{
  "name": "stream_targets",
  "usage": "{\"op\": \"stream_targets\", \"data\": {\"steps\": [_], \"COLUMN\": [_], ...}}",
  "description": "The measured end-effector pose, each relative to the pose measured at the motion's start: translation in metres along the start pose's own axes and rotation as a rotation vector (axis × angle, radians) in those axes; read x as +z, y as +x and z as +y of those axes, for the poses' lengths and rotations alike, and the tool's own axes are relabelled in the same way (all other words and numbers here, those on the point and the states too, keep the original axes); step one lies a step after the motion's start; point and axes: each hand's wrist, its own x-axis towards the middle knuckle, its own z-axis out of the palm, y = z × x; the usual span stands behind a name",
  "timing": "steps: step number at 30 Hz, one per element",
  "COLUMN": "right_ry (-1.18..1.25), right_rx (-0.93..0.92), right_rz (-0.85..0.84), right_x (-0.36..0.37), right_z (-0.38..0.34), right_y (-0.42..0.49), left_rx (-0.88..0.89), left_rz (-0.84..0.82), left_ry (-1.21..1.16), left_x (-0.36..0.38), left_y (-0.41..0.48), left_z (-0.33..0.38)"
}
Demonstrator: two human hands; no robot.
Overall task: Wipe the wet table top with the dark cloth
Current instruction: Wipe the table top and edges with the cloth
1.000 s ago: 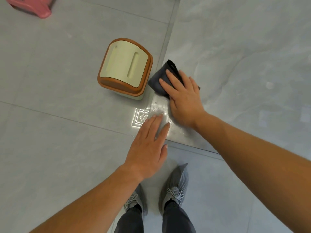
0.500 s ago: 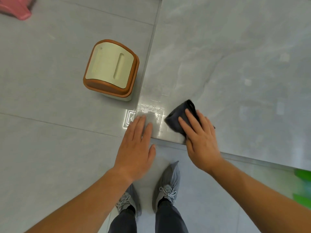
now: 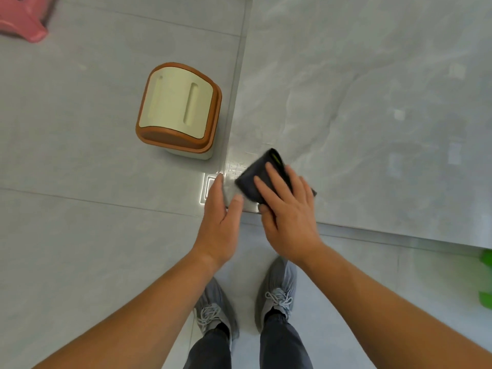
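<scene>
Flat right hand (image 3: 290, 217) had dragged the dark cloth (image 3: 253, 179) back toward 6 o'clock onto the surface's (image 3: 372, 102) wet corner, open left hand (image 3: 218, 225) resting beside it, so wiping's underway.

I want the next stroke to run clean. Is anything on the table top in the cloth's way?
Only the left hand, at the corner just left of the dark cloth. Elsewhere on the table top nothing visible blocks it.

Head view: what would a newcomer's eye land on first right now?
The right hand pressing the dark cloth flat on the near left corner of the table top, with the left hand at that corner's edge. Next, the cream-lidded bin on the floor just left of the table.
</scene>
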Motion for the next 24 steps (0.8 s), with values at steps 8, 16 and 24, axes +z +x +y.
{"op": "stream_targets", "data": {"steps": [8,16,24], "right_ry": [-0.017,-0.021,-0.077], "right_rx": [-0.351,-0.319,-0.377], "right_rz": [-0.165,-0.149,-0.149], "right_x": [-0.018,-0.003,-0.022], "right_z": [0.031,0.005,0.049], "right_y": [0.006,0.031,0.002], "left_rx": [-0.050,-0.096,-0.115], "left_rz": [0.021,0.051,0.028], "left_ry": [-0.023,-0.179,-0.044], "left_x": [-0.005,-0.004,-0.005], "left_y": [0.011,0.029,0.036], "left_z": [0.007,0.018,0.016]}}
